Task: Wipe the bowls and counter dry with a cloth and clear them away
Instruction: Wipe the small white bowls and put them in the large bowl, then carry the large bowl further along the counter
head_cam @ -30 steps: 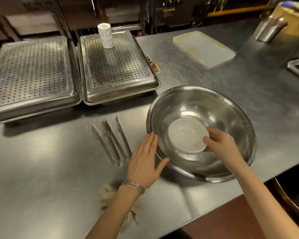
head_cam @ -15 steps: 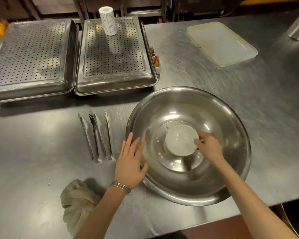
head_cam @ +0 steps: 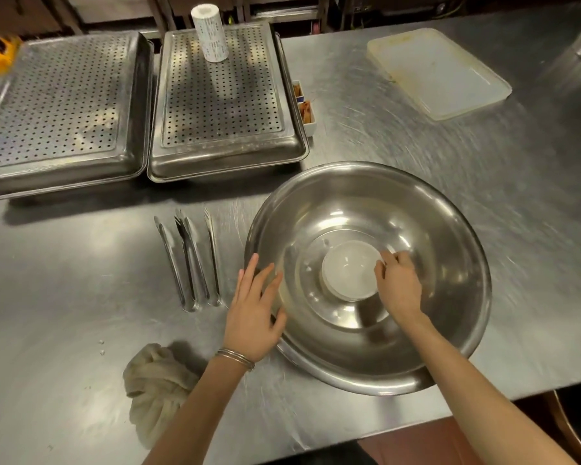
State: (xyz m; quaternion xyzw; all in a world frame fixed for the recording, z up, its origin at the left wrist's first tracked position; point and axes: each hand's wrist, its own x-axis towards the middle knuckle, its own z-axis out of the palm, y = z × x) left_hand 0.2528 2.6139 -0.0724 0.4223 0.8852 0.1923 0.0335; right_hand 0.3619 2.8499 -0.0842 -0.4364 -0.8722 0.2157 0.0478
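From the head view, the job looks to be in its early part. The big steel bowl sits on the steel counter near its front edge, and a small white bowl stands upright in the flat middle of it. The right hand reaches down inside, and its curled fingers seem to pinch the right-hand rim of the small white bowl, as if to lift it out. The left hand is spread, fingers straight and a little apart, resting against the big bowl's near left rim to steady it. The cloth lies bunched on the counter beside the left forearm, in neither hand, so I judge no wiping is going on at this instant. Pale specks around the floor of the big bowl look like water drops, and a few more sit on the counter near the cloth, which suggests both bowls and the surface are yet to be dried. Nothing appears cleared away: three tongs lie side by side to the left of the bowl, two perforated trays stand behind them, and a pale plastic lid rests well off at the back right. Drying and putting away all seem left to do.
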